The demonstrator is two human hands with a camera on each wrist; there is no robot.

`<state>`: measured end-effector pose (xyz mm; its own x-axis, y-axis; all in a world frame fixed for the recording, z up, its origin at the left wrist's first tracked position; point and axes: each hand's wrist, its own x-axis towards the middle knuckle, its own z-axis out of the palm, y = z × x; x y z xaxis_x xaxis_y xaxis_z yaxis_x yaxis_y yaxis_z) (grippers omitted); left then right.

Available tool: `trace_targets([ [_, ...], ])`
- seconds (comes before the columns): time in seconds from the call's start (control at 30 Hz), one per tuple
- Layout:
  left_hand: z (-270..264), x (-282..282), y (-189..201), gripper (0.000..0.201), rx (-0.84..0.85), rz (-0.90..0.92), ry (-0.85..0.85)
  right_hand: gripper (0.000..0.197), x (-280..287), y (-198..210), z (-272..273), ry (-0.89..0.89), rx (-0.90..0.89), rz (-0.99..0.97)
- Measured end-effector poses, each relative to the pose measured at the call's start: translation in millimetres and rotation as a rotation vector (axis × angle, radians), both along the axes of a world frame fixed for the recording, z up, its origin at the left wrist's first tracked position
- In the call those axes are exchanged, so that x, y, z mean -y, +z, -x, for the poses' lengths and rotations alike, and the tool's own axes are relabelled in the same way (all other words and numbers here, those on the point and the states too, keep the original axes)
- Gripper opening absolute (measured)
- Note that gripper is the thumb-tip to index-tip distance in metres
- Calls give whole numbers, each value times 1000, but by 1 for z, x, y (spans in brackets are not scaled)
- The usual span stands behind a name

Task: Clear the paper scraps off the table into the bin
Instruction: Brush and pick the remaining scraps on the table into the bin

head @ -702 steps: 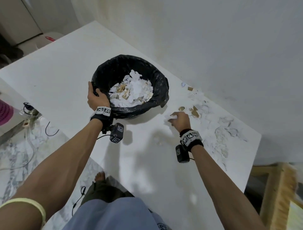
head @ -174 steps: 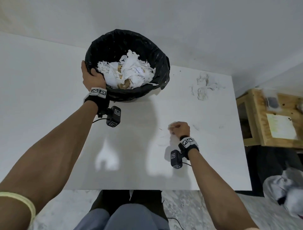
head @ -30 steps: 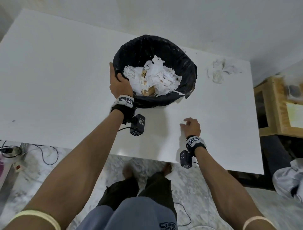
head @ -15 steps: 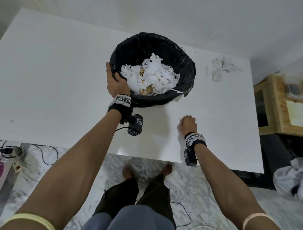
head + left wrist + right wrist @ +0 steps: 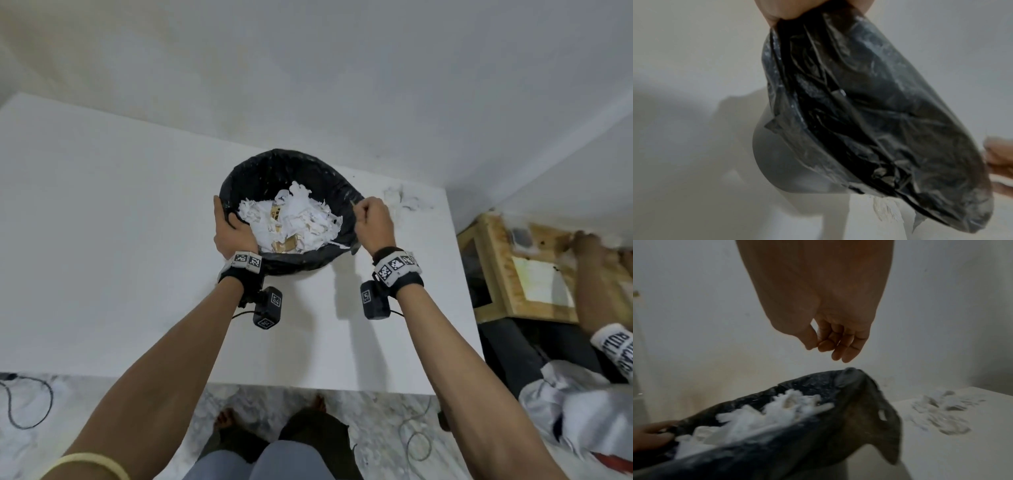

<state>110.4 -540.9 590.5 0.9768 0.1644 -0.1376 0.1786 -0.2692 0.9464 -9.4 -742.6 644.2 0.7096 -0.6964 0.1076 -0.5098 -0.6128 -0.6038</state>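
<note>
Torn white and tan paper scraps [image 5: 291, 222] sit piled inside the round grey bin [image 5: 789, 162] lined with a crinkled black plastic bag [image 5: 308, 181]; pile fills most of the bin's mouth. Bin reads tilted in both wrist views; whether its base touches the flat white surface [image 5: 102, 222] is not clear.

Left hand [image 5: 231, 233] grips the bin's near-left rim: thumb along the outside, fingers curled over the liner edge into the bin, just touching the edge of the scrap pile. Left wrist view shows that grip closed on bunched liner at the rim.

Right hand [image 5: 371, 222] is above the bin's right rim, not touching it. Fingers [image 5: 846, 350] curl loosely downward, thumb tip against the index fingertip. Head view shows a thin sliver at that pinch, too small to tell if it's a scrap. So right grip: pinched, contents uncertain. Scrap pile lies below and left of this hand, well clear of the fingertips.

Pale, scuffed patches [image 5: 941, 412] lie on the surface right of the bin, near the far right corner; loose scraps or stuck residue, cannot tell.

Off the surface's right edge: a low wooden stand [image 5: 534, 274] and a second person's arm [image 5: 596, 281] reaching over it.
</note>
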Motion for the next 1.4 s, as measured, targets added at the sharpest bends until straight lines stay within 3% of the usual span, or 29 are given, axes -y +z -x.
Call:
trace_targets([
  [0.27,1,49,-1,46,3,12,60,24,33,-14,-44,237,-110,86],
  [0.43,-9,93,1,47,-29,-25,123,25,113,-20,-38,100,83,97],
  [0.53,-16,119,0,47,-29,-52,182,25,181,-47,-24,-20,98,22],
  [0.63,-17,140,-5,48,-34,-71,278,43,244,-86,-11,-26,-119,-31],
  [0.83,-17,174,-11,47,-13,-111,478,101,329,-135,-10,24,-516,-54],
  [1.03,-23,191,-17,47,5,-116,574,121,347,-170,-20,189,-699,-215],
  [1.13,-26,192,-22,47,21,-128,584,112,312,-199,-13,293,-691,-116],
  [1.23,-26,192,-24,47,26,-148,583,74,282,-215,-3,380,-594,3],
  [1.33,-25,191,-24,47,17,-142,572,39,262,-216,14,406,-327,87],
  [1.4,-24,189,-24,48,13,-138,562,28,252,-213,25,399,-204,82],
])
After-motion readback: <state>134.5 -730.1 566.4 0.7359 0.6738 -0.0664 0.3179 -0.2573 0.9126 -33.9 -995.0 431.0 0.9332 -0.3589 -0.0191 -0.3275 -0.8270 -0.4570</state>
